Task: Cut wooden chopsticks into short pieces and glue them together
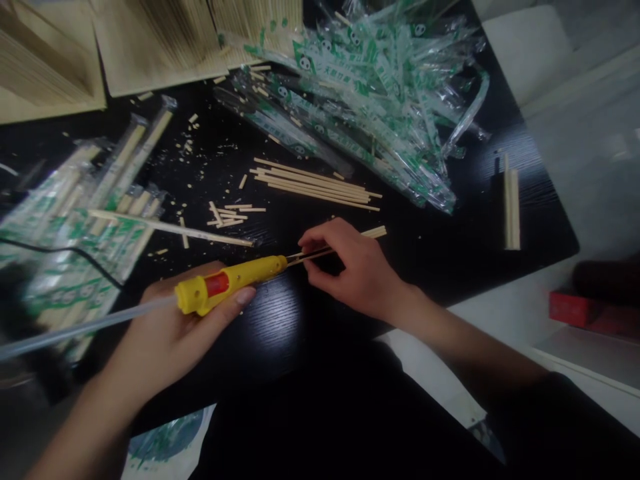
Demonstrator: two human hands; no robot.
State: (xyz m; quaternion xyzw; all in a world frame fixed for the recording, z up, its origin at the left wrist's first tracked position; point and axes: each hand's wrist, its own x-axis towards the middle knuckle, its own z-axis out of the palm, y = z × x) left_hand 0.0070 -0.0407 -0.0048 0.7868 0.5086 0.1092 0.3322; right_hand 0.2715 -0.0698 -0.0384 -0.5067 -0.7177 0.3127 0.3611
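Note:
My left hand [173, 333] is wrapped round a yellow hot glue gun [250, 272], with a long translucent glue stick [90, 328] running out of its back end. The gun's tip meets the sticks at my right fingertips. My right hand [350, 267] is closed in a pinch on thin wooden chopsticks [375, 233], whose far ends stick out behind it; how many is hidden. Just beyond my hands lie several loose chopsticks [315, 185] side by side. A small pile of cut stick pieces [233, 215] is left of them.
Wrapped chopsticks [95, 220] are heaped at left, near a black cord [65, 249]. Torn plastic wrappers [370, 87] cover the back of the black table [450, 253]. Panels of wooden sticks [160, 40] stand at back left. A short stick bundle [512, 208] lies near the right edge.

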